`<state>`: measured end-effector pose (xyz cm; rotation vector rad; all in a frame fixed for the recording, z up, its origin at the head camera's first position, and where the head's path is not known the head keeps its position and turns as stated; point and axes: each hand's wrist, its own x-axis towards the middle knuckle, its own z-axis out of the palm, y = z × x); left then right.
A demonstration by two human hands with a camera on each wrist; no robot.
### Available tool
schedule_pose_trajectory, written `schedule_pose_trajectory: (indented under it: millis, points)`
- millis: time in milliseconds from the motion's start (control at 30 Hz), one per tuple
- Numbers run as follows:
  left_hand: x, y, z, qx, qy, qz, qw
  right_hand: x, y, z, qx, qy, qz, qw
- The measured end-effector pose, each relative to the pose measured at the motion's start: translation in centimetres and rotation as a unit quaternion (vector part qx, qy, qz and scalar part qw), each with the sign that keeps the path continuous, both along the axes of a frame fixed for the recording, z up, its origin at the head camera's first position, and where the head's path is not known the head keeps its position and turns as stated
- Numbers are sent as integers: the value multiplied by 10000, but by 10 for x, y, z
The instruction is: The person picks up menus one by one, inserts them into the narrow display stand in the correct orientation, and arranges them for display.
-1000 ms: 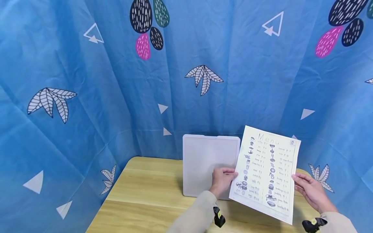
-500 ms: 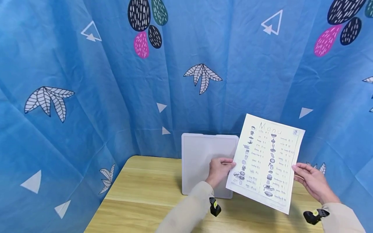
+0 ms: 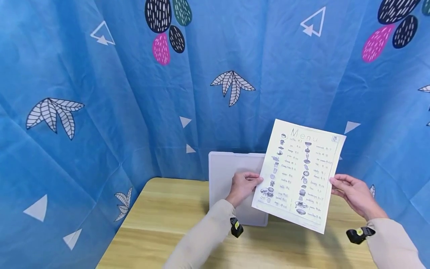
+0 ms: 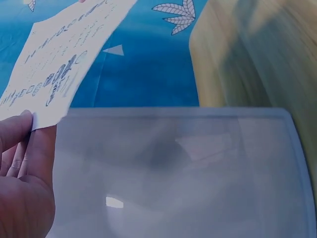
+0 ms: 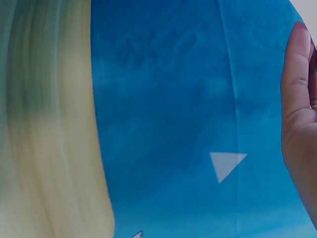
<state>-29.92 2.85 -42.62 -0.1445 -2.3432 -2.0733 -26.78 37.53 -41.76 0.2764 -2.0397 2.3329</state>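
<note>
A paper menu [image 3: 292, 172], with handwritten lines and small drawings in two columns, is held up tilted above the table between both hands. My left hand [image 3: 242, 188] pinches its left edge between thumb and fingers; the left wrist view shows the thumb lying on the printed face of the paper menu [image 4: 54, 74] near a corner. My right hand [image 3: 356, 196] pinches the right edge. In the right wrist view the right hand [image 5: 299, 99] is partly cut off, with only a sliver of paper at the corner. Behind the menu stands a flat white board [image 3: 228, 164] with a raised rim, partly covered by it.
The wooden table [image 3: 161, 216] carries the white board near its back edge. A blue patterned curtain [image 3: 168, 97] hangs behind and along the left side. The left wrist view shows the glossy board [image 4: 173, 173] close up, with reflections on its face.
Both hands have raised the menu and brought it slightly left, so it covers more of the white board's right side. The board stays in place, and both grips on the paper persist.
</note>
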Motion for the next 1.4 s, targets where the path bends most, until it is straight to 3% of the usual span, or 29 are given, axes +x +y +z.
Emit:
schedule_pose_trajectory:
  millis: [233, 467, 800, 1067, 1233, 1400]
  points:
    - [-4, -18, 7, -22, -25, -58, 10000, -9, -13, 22, 787, -18, -55, 9969]
    - [-7, -33, 9, -84, -95, 51, 9999, -16, -27, 34, 1462, -24, -135, 9892]
    - [-13, -58, 22, -103, -265, 137, 9995, -32, -50, 44, 1770, 138, -223, 9839]
    - [-19, -74, 31, 40, -198, 199, 9996, -42, -68, 58, 1550, 164, -231, 9875]
    - [-22, -86, 38, 224, -161, 282, 9992, -48, -80, 67, 1884, 229, -327, 9813]
    - [-27, -96, 43, 364, -205, 460, 9981, -51, -91, 75, 2316, 166, -150, 9726]
